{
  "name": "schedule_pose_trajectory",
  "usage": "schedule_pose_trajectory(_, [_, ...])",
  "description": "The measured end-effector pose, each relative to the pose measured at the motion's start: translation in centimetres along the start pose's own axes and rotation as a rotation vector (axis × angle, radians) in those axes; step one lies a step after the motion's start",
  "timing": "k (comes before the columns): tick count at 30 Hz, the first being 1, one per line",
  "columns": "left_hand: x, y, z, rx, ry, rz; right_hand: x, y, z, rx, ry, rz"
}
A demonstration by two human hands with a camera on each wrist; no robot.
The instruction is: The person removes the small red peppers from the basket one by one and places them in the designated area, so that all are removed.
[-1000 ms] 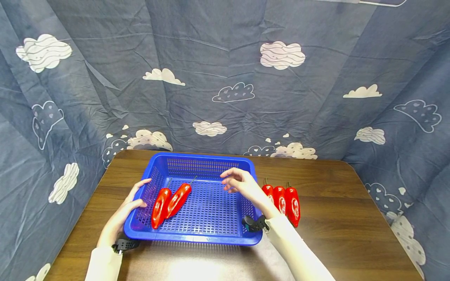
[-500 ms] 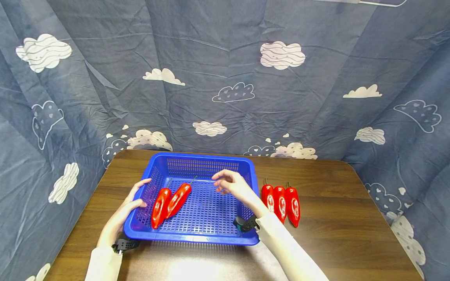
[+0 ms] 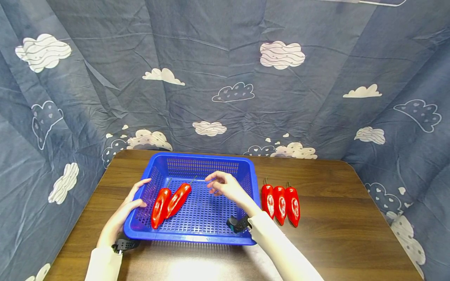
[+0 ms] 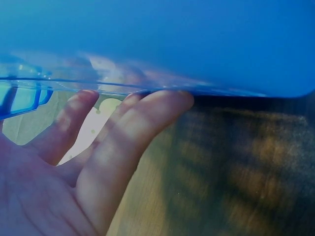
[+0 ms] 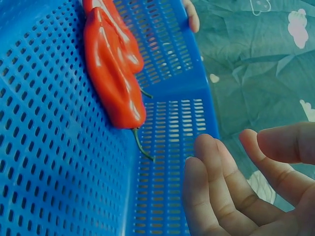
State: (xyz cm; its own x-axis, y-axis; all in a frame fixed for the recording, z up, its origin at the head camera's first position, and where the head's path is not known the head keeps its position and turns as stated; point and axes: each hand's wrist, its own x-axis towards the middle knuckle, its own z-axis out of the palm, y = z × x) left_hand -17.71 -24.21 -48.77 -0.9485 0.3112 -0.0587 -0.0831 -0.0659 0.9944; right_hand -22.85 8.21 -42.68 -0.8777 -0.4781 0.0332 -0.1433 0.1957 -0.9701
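A blue plastic basket point(image 3: 197, 239) with slotted walls stands on the table. My left hand point(image 3: 123, 212) grips its left rim, thumb and fingertips reaching over the edge; the left wrist view shows the fingers point(image 4: 118, 142) against the rim. Two red peppers point(image 3: 178, 200) with green stems lie side by side at the basket's left, one slanting against the other. Over the basket's right half hovers my right hand point(image 3: 228, 190), its fingers loosely bent and holding nothing. In the right wrist view those fingers point(image 5: 211, 172) are apart from the pepper point(image 5: 110, 73).
Right of the basket, three more red peppers point(image 3: 279, 205) lie in a row on the brown wooden table point(image 3: 330, 218). Behind the table hangs a dark blue curtain point(image 3: 225, 70) with a cloud pattern.
My right hand has moved left over the basket, away from the row of peppers, uncovering more of them. The left hand, basket and peppers have stayed put.
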Motion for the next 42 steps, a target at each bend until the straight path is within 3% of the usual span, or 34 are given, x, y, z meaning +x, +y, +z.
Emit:
schedule_pose_trajectory(12, [0.0, 0.0, 0.0, -0.003, -0.002, 0.0, 0.6, -0.2, 1.3, -0.038, -0.029, 0.059])
schedule_pose_trajectory(23, [0.1, -0.1, 0.0, 0.006, 0.013, -0.002, -0.1, -3.5, 2.8, -0.074, -0.076, 0.104])
schedule_pose_trajectory(34, [0.0, -0.1, 0.0, 0.004, 0.014, -0.003, 1.9, 0.3, 3.8, -0.062, -0.106, 0.149])
schedule_pose_trajectory(38, [0.1, -0.1, -0.1, 0.003, 0.01, 0.006, 2.2, 0.5, 4.2, -0.054, -0.122, 0.171])
schedule_pose_trajectory(42, [0.2, -0.1, -0.1, -0.002, 0.001, 0.02, 1.8, -0.8, 4.4, -0.072, -0.153, 0.18])
